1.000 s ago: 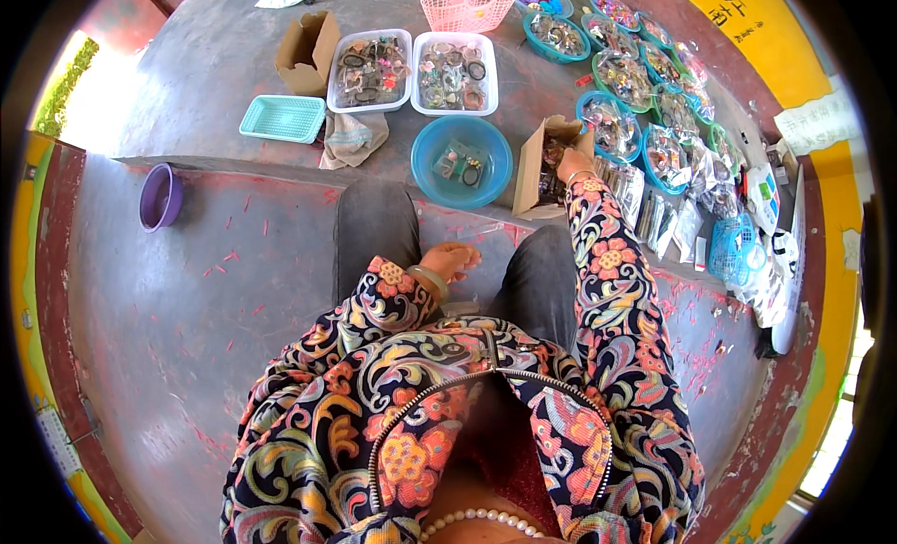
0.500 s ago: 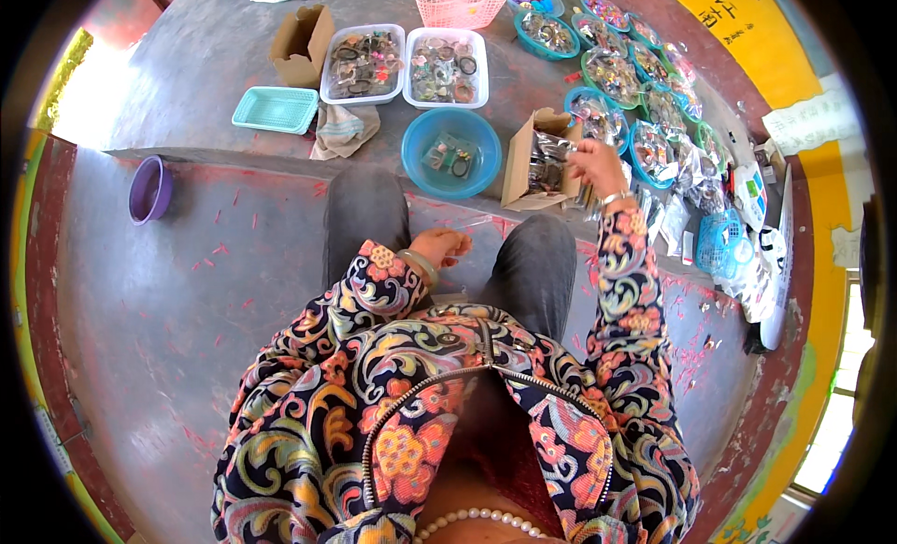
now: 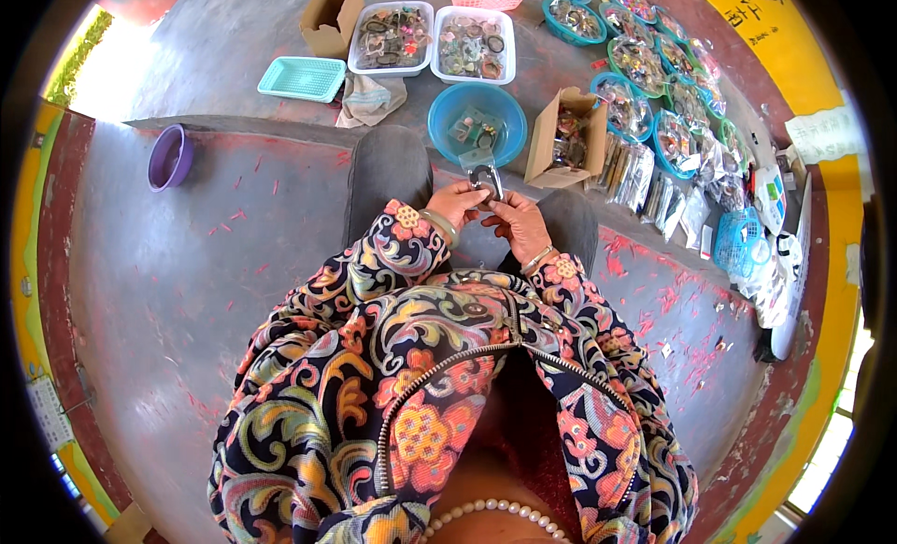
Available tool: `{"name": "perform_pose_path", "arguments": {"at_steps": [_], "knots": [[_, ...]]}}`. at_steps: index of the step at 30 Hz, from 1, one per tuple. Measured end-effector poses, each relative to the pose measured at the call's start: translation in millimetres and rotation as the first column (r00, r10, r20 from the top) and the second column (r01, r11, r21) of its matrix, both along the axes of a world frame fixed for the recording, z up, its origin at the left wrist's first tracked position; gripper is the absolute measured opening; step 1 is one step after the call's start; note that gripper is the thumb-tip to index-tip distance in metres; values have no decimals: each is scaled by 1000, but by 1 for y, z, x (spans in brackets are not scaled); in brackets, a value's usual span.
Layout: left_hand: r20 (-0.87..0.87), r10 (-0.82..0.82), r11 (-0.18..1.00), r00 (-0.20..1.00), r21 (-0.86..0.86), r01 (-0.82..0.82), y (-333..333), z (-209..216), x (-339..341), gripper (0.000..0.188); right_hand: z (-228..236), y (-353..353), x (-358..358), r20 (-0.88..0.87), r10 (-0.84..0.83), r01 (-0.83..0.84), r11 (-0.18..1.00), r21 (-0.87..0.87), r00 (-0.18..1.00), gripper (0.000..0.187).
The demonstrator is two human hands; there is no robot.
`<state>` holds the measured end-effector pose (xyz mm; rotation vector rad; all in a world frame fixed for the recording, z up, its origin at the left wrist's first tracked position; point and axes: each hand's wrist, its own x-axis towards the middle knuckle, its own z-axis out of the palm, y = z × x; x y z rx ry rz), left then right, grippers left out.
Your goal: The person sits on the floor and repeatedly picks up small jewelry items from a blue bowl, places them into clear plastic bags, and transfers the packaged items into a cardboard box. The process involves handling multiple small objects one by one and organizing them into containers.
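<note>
Above my lap, both hands hold one small clear plastic packet [image 3: 484, 177] with something dark inside, too small to make out. My left hand [image 3: 455, 204] pinches its lower left edge, and my right hand [image 3: 523, 228] grips it from the lower right. Just beyond them stands a round blue basin [image 3: 512, 125] with a few small clear packets [image 3: 475, 128] on its bottom. Right of the basin is an open cardboard box [image 3: 544, 155], filled with dark packaged items [image 3: 572, 137].
Two white trays [image 3: 475, 79] of packaged trinkets stand behind the basin. Nearby are a mint tray [image 3: 301, 79], a grey cloth [image 3: 372, 100] and another cardboard box [image 3: 330, 25]. Several filled baskets [image 3: 624, 123] and plastic bags [image 3: 628, 175] crowd the right. A purple basin [image 3: 170, 158] sits left.
My right hand has come back from the cardboard box to my lap with a packet. My left hand has closed on the packet too. The view has shifted slightly.
</note>
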<state>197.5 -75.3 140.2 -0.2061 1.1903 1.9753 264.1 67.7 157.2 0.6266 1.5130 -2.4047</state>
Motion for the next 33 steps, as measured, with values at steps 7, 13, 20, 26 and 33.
{"name": "perform_pose_path", "arguments": {"at_steps": [7, 13, 20, 26, 33], "knots": [[25, -47, 998, 999, -41, 49, 1, -7, -2, 18, -10, 19, 1, -100, -101, 113, 986, 121, 990, 19], [-1, -176, 978, 984, 112, 175, 4, -21, 0, 21, -20, 21, 3, -145, -34, 39, 999, 31, 989, 13], [-4, -165, 983, 986, 75, 165, 3, -20, -1, 22, -27, 22, 4, -148, -35, 32, 999, -21, 988, 8], [-12, -162, 987, 987, 10, 162, 4, -15, 0, 18, -26, 21, 2, -82, -130, 129, 991, -22, 988, 9], [-18, -141, 990, 990, 2, 141, 4, -20, 0, 18, -27, 24, 3, -104, -104, 109, 993, 48, 989, 14]]}}
